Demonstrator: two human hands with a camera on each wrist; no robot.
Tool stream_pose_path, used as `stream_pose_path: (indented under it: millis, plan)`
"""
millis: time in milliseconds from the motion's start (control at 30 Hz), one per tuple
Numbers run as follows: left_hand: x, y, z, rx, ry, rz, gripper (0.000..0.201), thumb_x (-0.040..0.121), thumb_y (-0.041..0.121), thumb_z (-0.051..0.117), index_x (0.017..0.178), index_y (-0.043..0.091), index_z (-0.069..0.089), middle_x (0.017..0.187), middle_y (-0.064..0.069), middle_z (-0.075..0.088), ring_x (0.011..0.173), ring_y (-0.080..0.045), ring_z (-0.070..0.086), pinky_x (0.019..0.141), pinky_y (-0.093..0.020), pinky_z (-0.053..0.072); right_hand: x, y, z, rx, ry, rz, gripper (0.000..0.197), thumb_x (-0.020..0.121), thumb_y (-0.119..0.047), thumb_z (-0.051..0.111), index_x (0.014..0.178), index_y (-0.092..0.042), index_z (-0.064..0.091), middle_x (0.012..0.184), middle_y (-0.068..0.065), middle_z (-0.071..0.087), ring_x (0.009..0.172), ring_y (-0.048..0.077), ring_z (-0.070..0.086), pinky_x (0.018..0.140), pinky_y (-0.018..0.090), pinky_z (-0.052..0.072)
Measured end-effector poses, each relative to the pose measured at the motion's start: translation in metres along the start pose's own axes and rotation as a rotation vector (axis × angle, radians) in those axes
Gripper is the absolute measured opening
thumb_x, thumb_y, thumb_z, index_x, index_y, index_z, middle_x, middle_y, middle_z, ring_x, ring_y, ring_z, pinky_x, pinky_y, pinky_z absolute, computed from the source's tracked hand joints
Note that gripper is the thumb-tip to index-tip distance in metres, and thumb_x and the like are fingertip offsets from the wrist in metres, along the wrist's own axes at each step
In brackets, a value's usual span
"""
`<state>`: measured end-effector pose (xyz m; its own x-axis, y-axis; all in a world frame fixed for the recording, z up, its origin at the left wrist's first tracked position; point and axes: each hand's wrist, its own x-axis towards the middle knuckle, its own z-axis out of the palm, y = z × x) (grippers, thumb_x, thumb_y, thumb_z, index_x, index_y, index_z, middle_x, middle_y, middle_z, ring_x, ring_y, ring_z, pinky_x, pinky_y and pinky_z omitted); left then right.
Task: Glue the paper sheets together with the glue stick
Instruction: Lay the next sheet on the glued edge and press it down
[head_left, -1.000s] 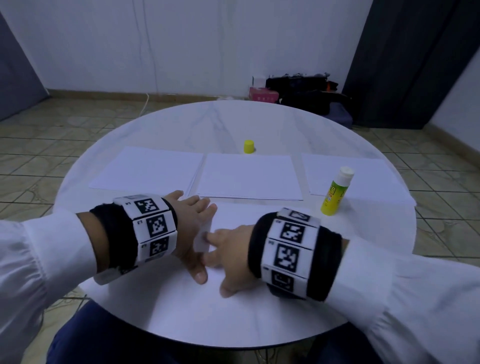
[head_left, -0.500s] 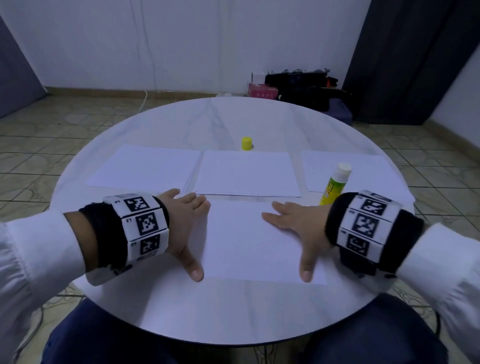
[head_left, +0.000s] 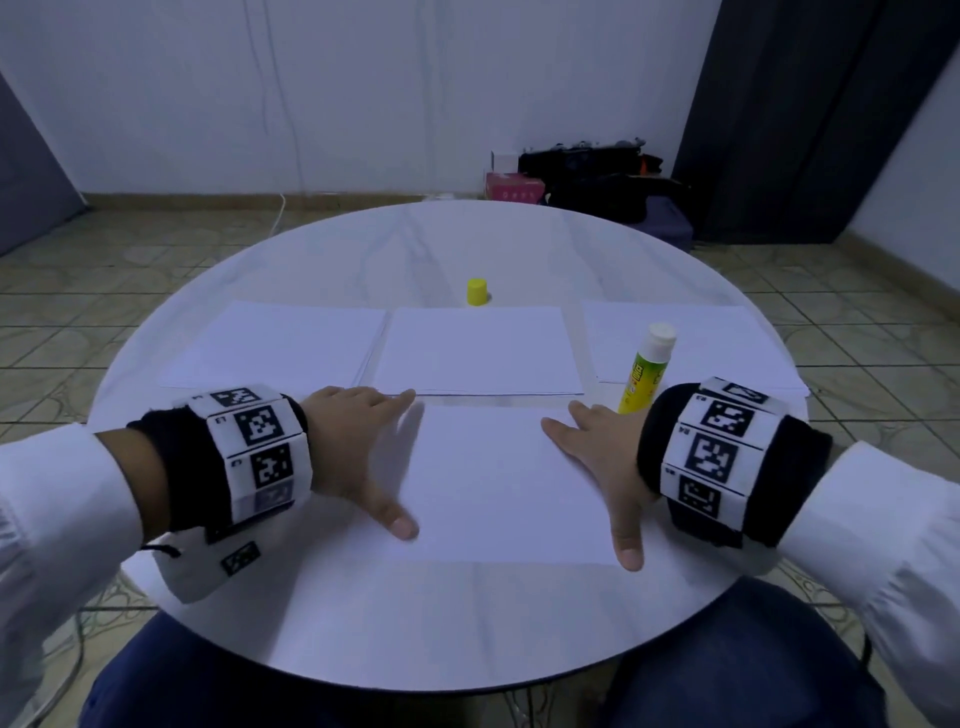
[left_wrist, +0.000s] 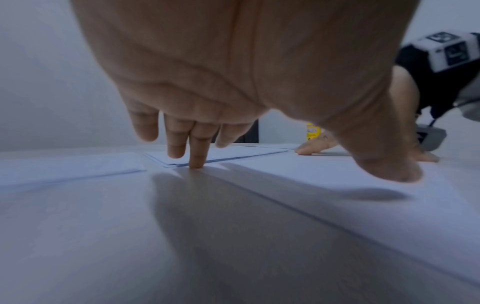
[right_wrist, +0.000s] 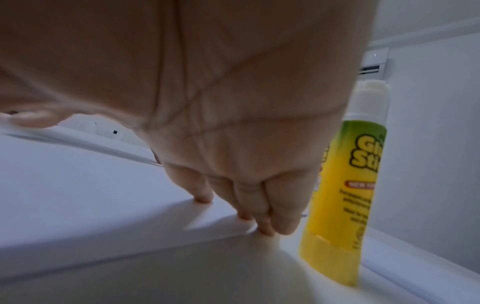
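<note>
While both hands' fingers spread flat, they press the paper sheet.

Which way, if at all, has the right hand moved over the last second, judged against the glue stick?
Yes. The right hand has slid rightward along the near sheet, from beside the left hand to just below the standing glue stick.

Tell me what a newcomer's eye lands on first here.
Two spread hands, the left hand and right hand, press flat on the side edges of the near paper sheet on the round white table. Next, the uncapped glue stick stands upright beside the right hand, its yellow cap further back.
</note>
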<state>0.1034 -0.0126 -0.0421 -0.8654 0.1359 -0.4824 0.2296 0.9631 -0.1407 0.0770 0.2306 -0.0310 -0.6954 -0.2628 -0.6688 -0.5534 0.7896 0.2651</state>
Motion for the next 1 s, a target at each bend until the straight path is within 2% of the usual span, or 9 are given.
stream_pose_path:
  millis: [233,333,433,500,600,700,767,867,1000]
  plan:
    - [-0.005,-0.002,-0.009,-0.365,0.017,-0.060,0.146,0.035,0.093,0.056,0.153,0.022,0.007,0.148,0.008,0.035,0.136,-0.016,0.033,0.113,-0.032,0.028,-0.001,-0.002,0.002,-0.004,0.007,0.018,0.143,0.056,-0.044,0.087,0.147,-0.025,-0.022,0.156,0.009,-0.006,0.145,0.025,0.005,0.113,0.052,0.021]
    - [-0.013,0.001,-0.013,-0.646,0.021,-0.071,0.101,0.068,0.060,0.075,0.148,0.025,0.023,0.121,0.018,0.048,0.112,-0.007,0.047,0.097,-0.018,0.032,-0.003,-0.004,0.002,-0.002,0.016,0.022,0.142,0.056,-0.043,0.087,0.148,-0.024,-0.020,0.156,0.010,-0.004,0.144,0.026,0.007,0.113,0.051,0.022]
    - [-0.016,-0.004,-0.004,-0.856,0.068,-0.107,0.109,0.067,0.044,0.082,0.152,0.029,0.015,0.138,0.007,0.042,0.112,-0.013,0.052,0.102,-0.026,0.039,-0.004,-0.004,0.000,0.011,0.011,0.024,0.143,0.057,-0.043,0.087,0.147,-0.025,-0.022,0.157,0.009,-0.009,0.146,0.025,0.002,0.114,0.052,0.019]
    - [-0.019,-0.006,0.004,-1.038,0.141,-0.158,0.107,0.067,0.024,0.087,0.150,0.032,0.020,0.139,0.001,0.037,0.104,-0.020,0.059,0.089,-0.033,0.052,-0.005,-0.002,-0.001,0.028,0.005,0.020,0.143,0.057,-0.043,0.086,0.147,-0.026,-0.023,0.157,0.009,-0.014,0.146,0.023,-0.002,0.115,0.052,0.016]
    - [-0.029,-0.003,0.015,-1.299,0.184,-0.186,0.074,0.075,-0.009,0.073,0.135,0.024,0.045,0.130,-0.009,0.040,0.095,-0.025,0.060,0.063,-0.029,0.059,-0.007,-0.001,0.000,0.063,0.003,0.019,0.142,0.058,-0.042,0.086,0.146,-0.027,-0.024,0.157,0.007,-0.017,0.147,0.022,-0.004,0.115,0.052,0.015]
    - [-0.036,-0.003,0.025,-1.297,0.127,-0.111,0.041,0.079,-0.017,0.064,0.110,0.010,0.065,0.100,-0.011,0.065,0.077,-0.021,0.063,0.061,-0.024,0.058,-0.012,-0.002,0.002,0.112,0.037,0.014,0.139,0.057,-0.038,0.087,0.149,-0.029,-0.016,0.157,0.010,-0.014,0.146,0.025,0.000,0.114,0.053,0.020]
    - [-0.037,-0.007,0.030,-1.234,0.152,-0.097,0.036,0.078,-0.015,0.065,0.103,0.011,0.070,0.073,-0.001,0.069,0.065,-0.015,0.064,0.066,-0.023,0.057,-0.017,-0.006,0.005,0.143,0.105,0.019,0.124,0.056,-0.034,0.088,0.149,-0.023,0.008,0.155,0.012,-0.001,0.141,0.028,0.018,0.107,0.047,0.033]
    - [-0.039,-0.017,0.030,-1.147,0.288,-0.068,0.042,0.077,-0.011,0.068,0.091,0.028,0.071,0.083,0.002,0.071,0.068,-0.014,0.063,0.070,-0.019,0.054,-0.022,-0.010,0.013,0.343,0.200,0.030,0.070,0.062,-0.028,0.084,0.116,-0.021,0.038,0.148,0.008,0.016,0.106,0.022,0.051,0.076,0.028,0.046]
    - [-0.046,-0.032,0.032,-1.119,0.438,0.019,0.054,0.077,-0.008,0.071,0.079,0.047,0.073,0.077,0.015,0.067,0.060,-0.001,0.054,0.065,-0.006,0.044,-0.015,-0.014,0.018,0.716,0.367,0.045,0.048,0.068,-0.036,0.077,0.101,-0.022,0.044,0.112,-0.004,0.033,0.085,0.013,0.048,0.071,0.028,0.043]
